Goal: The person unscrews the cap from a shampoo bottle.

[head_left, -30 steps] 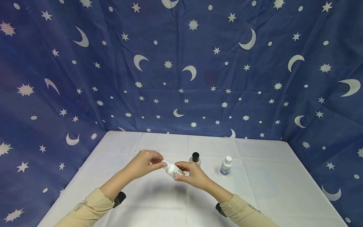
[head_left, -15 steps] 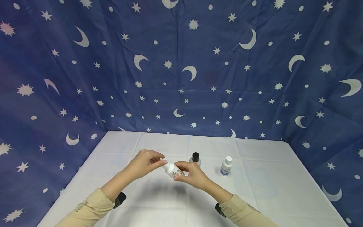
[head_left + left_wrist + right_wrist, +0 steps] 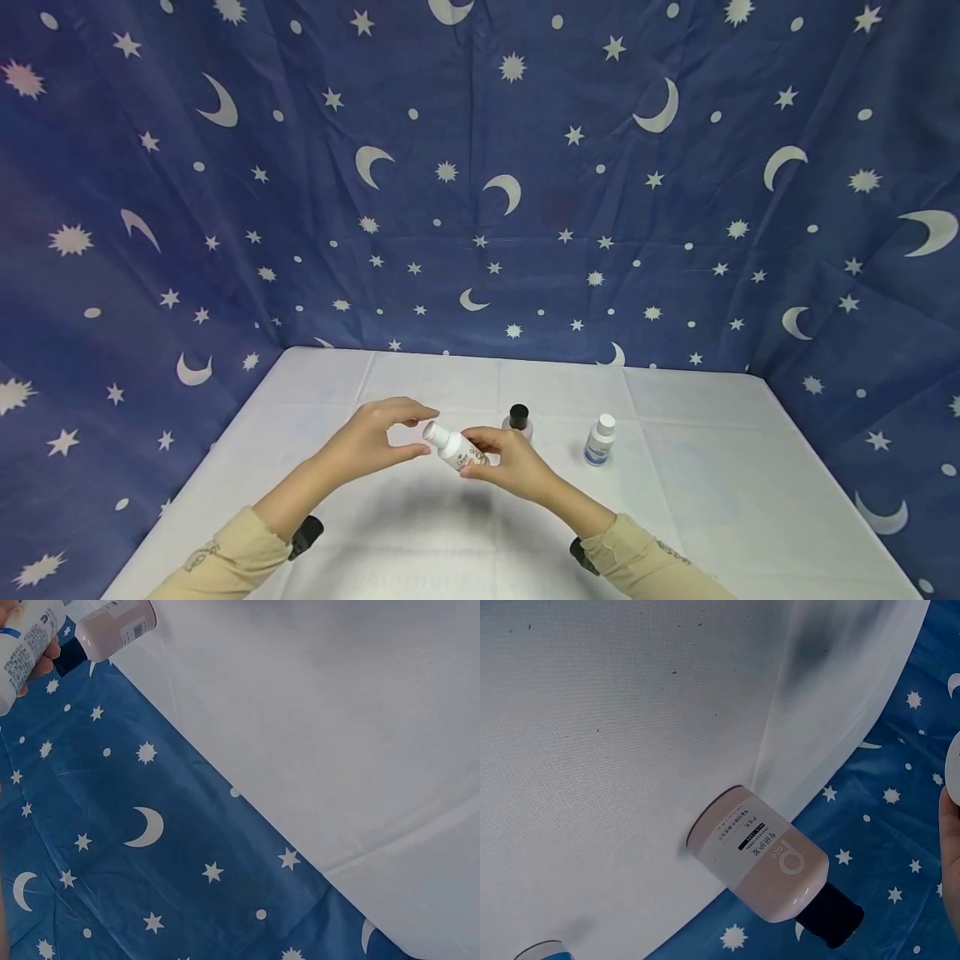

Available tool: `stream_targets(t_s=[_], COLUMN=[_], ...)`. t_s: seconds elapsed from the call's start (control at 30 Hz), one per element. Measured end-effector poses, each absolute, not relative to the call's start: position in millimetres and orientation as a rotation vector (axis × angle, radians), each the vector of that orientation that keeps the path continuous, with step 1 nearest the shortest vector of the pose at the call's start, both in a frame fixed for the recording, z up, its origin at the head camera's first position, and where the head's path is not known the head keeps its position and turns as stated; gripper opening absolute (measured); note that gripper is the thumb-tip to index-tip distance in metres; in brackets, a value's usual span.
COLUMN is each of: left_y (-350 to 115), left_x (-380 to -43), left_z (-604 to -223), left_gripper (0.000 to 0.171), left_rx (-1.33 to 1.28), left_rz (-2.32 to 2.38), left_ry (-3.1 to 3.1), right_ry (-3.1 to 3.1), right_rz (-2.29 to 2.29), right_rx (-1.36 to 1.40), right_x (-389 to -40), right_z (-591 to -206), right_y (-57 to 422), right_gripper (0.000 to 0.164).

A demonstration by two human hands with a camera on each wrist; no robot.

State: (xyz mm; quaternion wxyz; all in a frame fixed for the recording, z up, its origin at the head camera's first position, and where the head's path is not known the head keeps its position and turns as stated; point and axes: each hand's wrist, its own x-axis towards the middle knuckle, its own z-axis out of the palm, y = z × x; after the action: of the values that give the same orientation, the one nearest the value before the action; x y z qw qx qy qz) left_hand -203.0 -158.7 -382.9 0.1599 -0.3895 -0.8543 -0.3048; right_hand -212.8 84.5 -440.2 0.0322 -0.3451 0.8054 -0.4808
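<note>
Thumb and fingers of your right hand (image 3: 513,462) pinch the body of a printed white bottle (image 3: 459,451), holding it above the worktop (image 3: 360,550), tilted so that its top end (image 3: 437,434) leans toward your left. Your left hand (image 3: 367,437) is spread, thumb and forefinger well parted, with that top end just beside their tips. Beyond your right hand, a pinkish bottle (image 3: 761,859) with a black cap (image 3: 830,915) stands upright on the worktop, partly hidden by that hand in the head view. Farther to your right, well apart from your hands, a blue-labelled bottle (image 3: 598,450) stands upright too. Blue cloth (image 3: 480,200) printed with moons and stars hangs behind the worktop and along its sides. Beige sleeves (image 3: 225,554) cover your forearms.
</note>
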Motion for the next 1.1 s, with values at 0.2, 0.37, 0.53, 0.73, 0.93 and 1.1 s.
stream_targets(t_s=[0.2, 0.37, 0.53, 0.73, 0.93, 1.1], left_y=[-155.1, -154.2, -154.6, -153.5, -152.5, -153.7], left_x=[-206.1, -207.4, -207.0, -206.5, -207.5, -205.5], left_z=[-382.6, -380.1, -376.9, -375.0, -377.2, -378.5], left_gripper=[0.037, 0.031, 0.028, 0.023, 0.024, 0.022], left_rx=[-1.215, -1.218, -1.145, -1.093, -1.041, -1.045], left_rz=[-0.858, -0.816, -0.803, -0.813, -0.870, -0.963], left_ry=[-2.368, -2.395, -2.500, -2.541, -2.541, -2.533], right_ry=[2.484, 2.483, 2.484, 2.483, 2.484, 2.479], right_rz=[-1.487, -1.484, -1.482, -1.478, -1.485, -1.481], right_rx=[-1.086, -1.093, -1.086, -1.076, -1.077, -1.093], right_x=[-213.4, -213.6, -213.4, -212.3, -211.7, -212.5], right_z=[-438.6, -436.9, -435.6, -434.4, -434.7, -435.8], right_y=[84.6, 84.8, 85.4, 83.9, 82.3, 80.3], right_gripper=[0.043, 0.043, 0.043, 0.042, 0.043, 0.042])
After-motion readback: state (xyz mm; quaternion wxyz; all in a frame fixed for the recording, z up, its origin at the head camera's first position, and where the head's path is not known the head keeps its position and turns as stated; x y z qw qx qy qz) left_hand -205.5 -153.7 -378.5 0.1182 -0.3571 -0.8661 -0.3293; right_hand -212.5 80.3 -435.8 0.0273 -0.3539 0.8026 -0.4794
